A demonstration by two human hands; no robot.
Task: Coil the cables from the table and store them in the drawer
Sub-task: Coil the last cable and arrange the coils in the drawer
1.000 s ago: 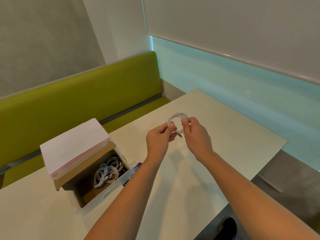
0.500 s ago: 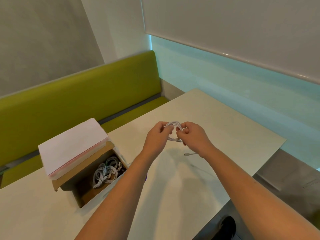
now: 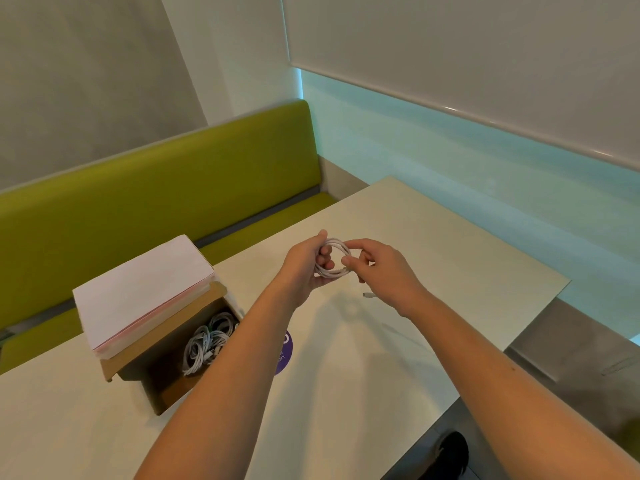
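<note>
From the head view we see a thin white cable (image 3: pixel 333 258) wound into a round coil, held above the smooth pale table (image 3: pixel 450 258). Our left hand (image 3: pixel 304 268) curls its fingers through the loop; our right hand (image 3: pixel 379 268) pinches the coil's near side, a small plug dangling below. To the left, the open brown cardboard drawer (image 3: pixel 173 389) holds more white coils (image 3: pixel 207 341), its box topped by a flat white sheet stack (image 3: pixel 138 289).

Matt cardboard drawer (image 3: pixel 162 386), smooth pale table (image 3: pixel 433 271), padded green bench (image 3: pixel 156 195).
</note>
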